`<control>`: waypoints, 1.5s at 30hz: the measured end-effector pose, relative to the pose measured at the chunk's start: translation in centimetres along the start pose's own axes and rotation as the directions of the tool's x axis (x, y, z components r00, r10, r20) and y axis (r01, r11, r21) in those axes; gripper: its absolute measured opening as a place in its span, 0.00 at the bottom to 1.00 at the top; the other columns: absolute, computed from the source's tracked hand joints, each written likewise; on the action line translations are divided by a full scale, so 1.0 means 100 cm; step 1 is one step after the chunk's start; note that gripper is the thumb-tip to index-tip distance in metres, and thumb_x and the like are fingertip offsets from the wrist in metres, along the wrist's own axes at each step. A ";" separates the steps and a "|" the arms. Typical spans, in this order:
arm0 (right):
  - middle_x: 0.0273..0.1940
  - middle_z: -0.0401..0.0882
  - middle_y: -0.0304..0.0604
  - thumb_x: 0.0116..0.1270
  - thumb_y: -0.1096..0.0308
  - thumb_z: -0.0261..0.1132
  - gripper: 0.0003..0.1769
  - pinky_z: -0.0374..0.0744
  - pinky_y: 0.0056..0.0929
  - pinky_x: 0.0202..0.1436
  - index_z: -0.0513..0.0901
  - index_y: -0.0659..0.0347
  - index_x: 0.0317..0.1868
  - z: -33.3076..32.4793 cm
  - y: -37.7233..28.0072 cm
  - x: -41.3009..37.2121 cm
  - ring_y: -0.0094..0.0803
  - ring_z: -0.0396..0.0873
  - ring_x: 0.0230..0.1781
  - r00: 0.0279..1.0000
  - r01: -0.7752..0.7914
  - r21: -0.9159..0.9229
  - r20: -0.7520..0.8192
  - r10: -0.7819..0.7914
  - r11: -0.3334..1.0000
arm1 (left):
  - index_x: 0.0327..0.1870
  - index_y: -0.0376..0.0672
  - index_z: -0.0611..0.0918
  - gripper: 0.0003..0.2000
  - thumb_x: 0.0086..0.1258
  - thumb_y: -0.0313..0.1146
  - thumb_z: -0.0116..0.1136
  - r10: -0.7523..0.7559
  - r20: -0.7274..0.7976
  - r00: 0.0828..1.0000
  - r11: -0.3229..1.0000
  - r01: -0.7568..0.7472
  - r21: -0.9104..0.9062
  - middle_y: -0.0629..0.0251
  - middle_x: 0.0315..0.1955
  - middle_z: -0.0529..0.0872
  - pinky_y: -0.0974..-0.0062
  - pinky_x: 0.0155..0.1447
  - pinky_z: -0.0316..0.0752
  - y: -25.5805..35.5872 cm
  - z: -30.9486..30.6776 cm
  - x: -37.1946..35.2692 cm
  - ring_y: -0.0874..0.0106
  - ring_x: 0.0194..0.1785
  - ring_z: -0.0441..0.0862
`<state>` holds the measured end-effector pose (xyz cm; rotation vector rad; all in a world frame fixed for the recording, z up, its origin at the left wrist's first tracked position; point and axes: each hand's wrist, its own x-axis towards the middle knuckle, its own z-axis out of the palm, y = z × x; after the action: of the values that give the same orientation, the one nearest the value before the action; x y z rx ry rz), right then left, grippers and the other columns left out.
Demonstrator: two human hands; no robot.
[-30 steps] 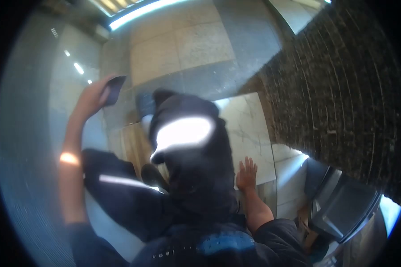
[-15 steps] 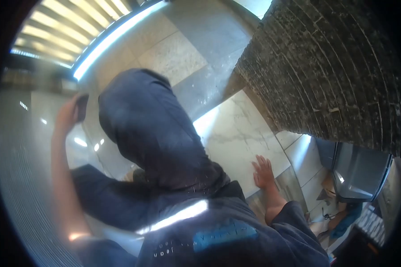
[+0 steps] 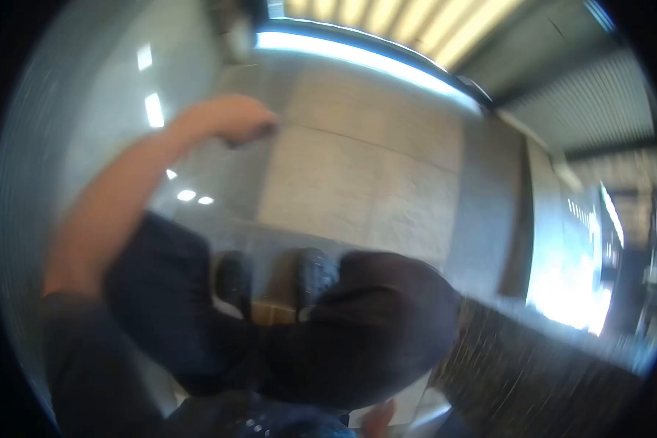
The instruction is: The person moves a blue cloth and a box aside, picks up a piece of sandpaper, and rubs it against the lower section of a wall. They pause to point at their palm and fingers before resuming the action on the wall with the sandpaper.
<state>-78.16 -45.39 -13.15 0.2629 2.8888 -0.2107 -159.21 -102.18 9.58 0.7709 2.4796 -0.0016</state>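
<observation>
My left hand (image 3: 245, 117) reaches out ahead of my left knee, above the tiled floor. Its fingers are closed on a small dark flat object (image 3: 269, 129), mostly covered by the hand; its kind does not show. Motion smears the hand. At the bottom edge my right hand (image 3: 377, 420) shows only partly, close to my right thigh, too blurred for its fingers to be made out. My bent legs in dark trousers (image 3: 394, 321) lie between the two hands, with dark shoes (image 3: 315, 274) below.
Large beige and grey tiles (image 3: 358, 168) cover the floor ahead. A dark, rough-textured surface (image 3: 518, 350) lies at the lower right. Slatted bright panels (image 3: 401, 22) stand at the far side, and a pale reflective surface (image 3: 124, 95) runs along the left.
The view has swung to the right. My left hand now appears higher and nearer the middle. My right hand, spread over a marble-look tile before, now sits at the bottom edge.
</observation>
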 end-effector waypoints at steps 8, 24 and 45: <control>0.68 0.70 0.70 0.66 0.70 0.60 0.23 0.66 0.65 0.71 0.78 0.69 0.61 -0.035 -0.156 0.377 0.62 0.67 0.71 0.980 0.119 0.002 0.159 -0.118 0.993 | 0.37 0.40 0.83 0.06 0.59 0.25 0.60 0.087 0.093 0.992 0.990 -0.076 -0.122 0.51 0.34 0.88 0.52 0.42 0.81 -0.055 0.041 0.016 0.51 0.42 0.87; 0.66 0.74 0.66 0.63 0.70 0.64 0.25 0.71 0.59 0.69 0.79 0.68 0.61 -0.078 -0.238 0.589 0.57 0.72 0.69 0.855 0.110 0.018 0.508 -0.103 0.994 | 0.48 0.46 0.83 0.14 0.60 0.24 0.59 -0.080 0.364 0.928 0.890 0.231 -0.394 0.57 0.42 0.87 0.57 0.47 0.81 -0.138 0.073 -0.012 0.56 0.48 0.87; 0.59 0.80 0.56 0.68 0.65 0.66 0.34 0.76 0.42 0.67 0.68 0.57 0.73 -0.358 -0.718 0.707 0.51 0.79 0.61 0.330 0.943 -0.051 0.012 -0.944 0.329 | 0.50 0.47 0.88 0.15 0.62 0.26 0.59 -0.075 -0.223 0.972 0.934 -0.010 -0.357 0.53 0.45 0.90 0.58 0.56 0.80 -0.139 0.041 -0.022 0.54 0.51 0.87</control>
<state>-167.47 -98.12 12.91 -1.5260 2.6227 -0.3090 -163.03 -115.62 5.01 0.5999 2.6027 0.5424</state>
